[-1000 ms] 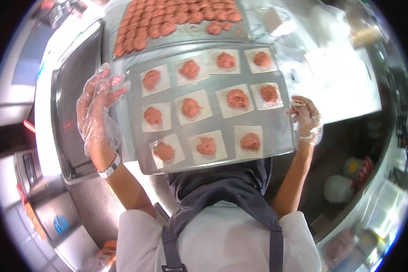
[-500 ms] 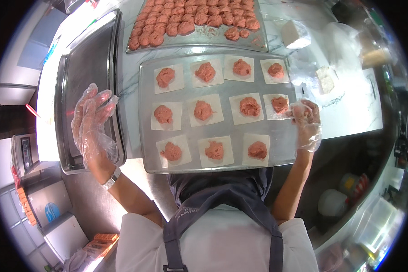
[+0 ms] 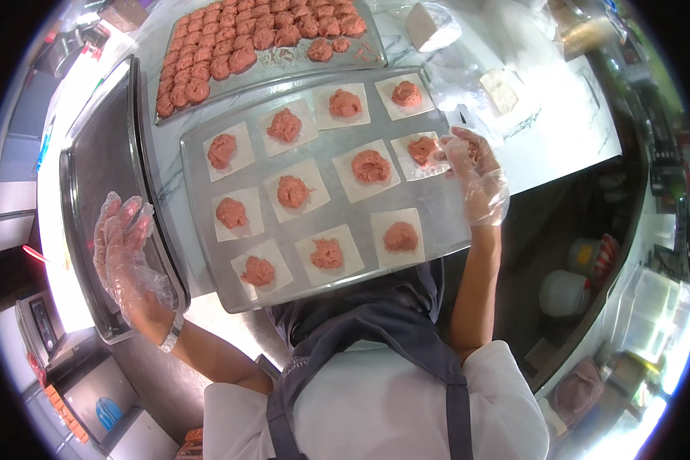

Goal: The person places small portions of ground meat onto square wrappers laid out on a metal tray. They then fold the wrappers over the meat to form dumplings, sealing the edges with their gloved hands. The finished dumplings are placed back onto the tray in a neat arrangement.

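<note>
Square pale wrappers [image 3: 238, 288] lie in rows on a large metal tray [image 3: 211, 201], each with a mound of pink minced filling [image 3: 371, 165]. My right hand [image 3: 479, 180], in a clear plastic glove, is at the tray's right edge. Its bent fingers close on the right edge of the middle-row end wrapper [image 3: 410, 173]; the exact fingertip contact is partly hidden. My left hand [image 3: 126, 257], also gloved, hovers over the near part of a dark tray [image 3: 103, 180] at the left. Its fingers are apart and hold nothing.
At the back, another metal tray [image 3: 284, 74] carries tightly packed mounds of pink filling. A white block-shaped stack [image 3: 431, 29], a smaller white piece [image 3: 498, 90] and clear plastic sheeting [image 3: 460, 80] lie on the marble-patterned counter [image 3: 563, 153]. White tubs [image 3: 564, 293] stand below on the right.
The whole view has turned and shifted, so trays and counter appear tilted and farther left. My right hand stays by the same wrapper; my left hand is still spread over the dark tray.
</note>
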Available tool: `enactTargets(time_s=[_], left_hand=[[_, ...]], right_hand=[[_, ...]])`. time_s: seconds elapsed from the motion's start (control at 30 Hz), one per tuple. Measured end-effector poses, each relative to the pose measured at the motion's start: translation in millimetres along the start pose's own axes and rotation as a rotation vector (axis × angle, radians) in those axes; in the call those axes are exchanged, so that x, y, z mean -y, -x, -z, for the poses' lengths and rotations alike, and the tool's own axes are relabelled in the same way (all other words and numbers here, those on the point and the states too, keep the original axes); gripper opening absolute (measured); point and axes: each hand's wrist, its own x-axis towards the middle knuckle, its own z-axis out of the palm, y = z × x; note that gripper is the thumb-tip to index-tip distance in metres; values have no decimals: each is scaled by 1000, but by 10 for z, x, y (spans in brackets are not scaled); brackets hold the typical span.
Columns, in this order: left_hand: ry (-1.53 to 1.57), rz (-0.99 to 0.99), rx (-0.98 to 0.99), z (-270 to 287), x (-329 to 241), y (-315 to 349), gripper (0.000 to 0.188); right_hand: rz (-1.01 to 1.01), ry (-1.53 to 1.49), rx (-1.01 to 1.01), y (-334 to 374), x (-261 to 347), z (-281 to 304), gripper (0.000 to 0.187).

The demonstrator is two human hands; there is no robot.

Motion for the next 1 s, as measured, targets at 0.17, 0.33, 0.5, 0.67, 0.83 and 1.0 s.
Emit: enactTargets(time_s=[0.17,0.33,0.5,0.67,0.83,1.0], left_hand=[[-45,30,-65,21,-125,62,47],[-14,30,-24,86,40,-27,47],[-33,52,-3,39,-2,-5,46],[-110,175,13,-44,23,2,40],[-306,143,256,-105,186,-37,34],[-364,-5,337,-178,316,-112,29]], right_hand=[[-65,-193,-67,-19,34,73,34],[-6,-94,-98,-32,-51,189,34],[-31,78,-60,32,80,127,37],[-10,85,0,30,51,9,37],[-20,86,105,46,82,-75,35],[22,84,124,46,54,-54,36]])
